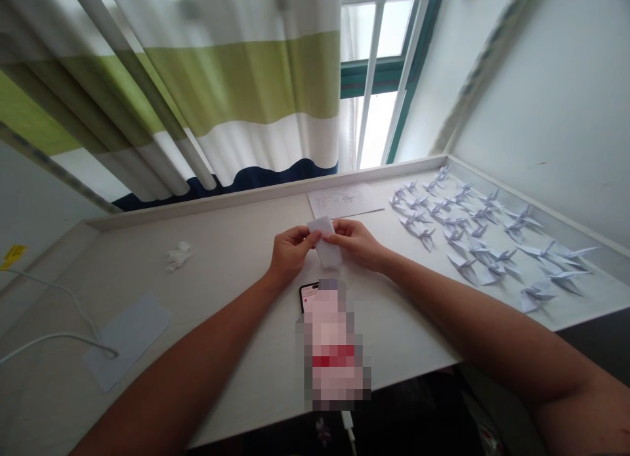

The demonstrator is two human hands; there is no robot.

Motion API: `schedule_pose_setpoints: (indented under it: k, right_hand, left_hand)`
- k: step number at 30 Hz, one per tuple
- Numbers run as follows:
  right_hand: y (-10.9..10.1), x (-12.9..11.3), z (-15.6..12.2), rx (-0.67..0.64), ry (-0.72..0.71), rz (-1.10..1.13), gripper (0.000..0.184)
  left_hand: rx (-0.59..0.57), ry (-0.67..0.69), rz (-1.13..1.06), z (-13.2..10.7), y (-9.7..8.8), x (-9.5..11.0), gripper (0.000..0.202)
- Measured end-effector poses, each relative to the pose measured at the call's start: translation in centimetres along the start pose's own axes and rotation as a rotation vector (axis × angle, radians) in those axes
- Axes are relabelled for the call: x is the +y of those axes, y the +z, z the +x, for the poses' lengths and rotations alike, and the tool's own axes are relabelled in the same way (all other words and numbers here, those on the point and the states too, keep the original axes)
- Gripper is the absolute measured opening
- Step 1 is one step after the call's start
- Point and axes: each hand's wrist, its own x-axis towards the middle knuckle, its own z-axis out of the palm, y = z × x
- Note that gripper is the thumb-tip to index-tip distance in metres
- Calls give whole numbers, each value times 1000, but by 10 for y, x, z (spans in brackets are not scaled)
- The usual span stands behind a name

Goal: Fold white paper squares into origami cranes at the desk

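Both of my hands hold one small folded piece of white paper (325,243) just above the pale desk (231,246). My left hand (290,251) pinches its upper left edge with closed fingers. My right hand (355,243) grips its right side, fingers curled round it. The paper hangs down between the hands, folded into a narrow shape. A phone (308,295) lies flat on the desk right below the hands, its screen blurred out.
Several white paper cranes (472,236) lie in rows on the desk's right side. A printed sheet (344,200) lies behind the hands, a crumpled white scrap (178,255) to the left, a blank sheet (125,338) and white cable (54,338) at the near left. Curtain and window behind.
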Motion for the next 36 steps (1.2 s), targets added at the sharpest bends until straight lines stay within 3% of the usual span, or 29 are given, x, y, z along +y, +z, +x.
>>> schedule_pose_setpoints:
  k: [5, 17, 25, 33, 36]
  right_hand:
    - [-6, -2, 3, 71, -85, -80, 37]
    - [-3, -1, 2, 93, -111, -67, 40]
    - [-1, -1, 1, 175, -191, -119, 44]
    - [-2, 1, 3, 141, -176, -157, 50]
    - [-1, -1, 2, 180, -207, -141, 49]
  left_hand:
    - [-5, -5, 38, -3, 1, 3, 28]
    - [-19, 4, 22, -3, 2, 0, 30]
    - [-51, -27, 6, -3, 2, -2, 31]
    - [2, -30, 3, -1, 2, -1, 34]
    - [-49, -55, 10, -1, 2, 1, 36]
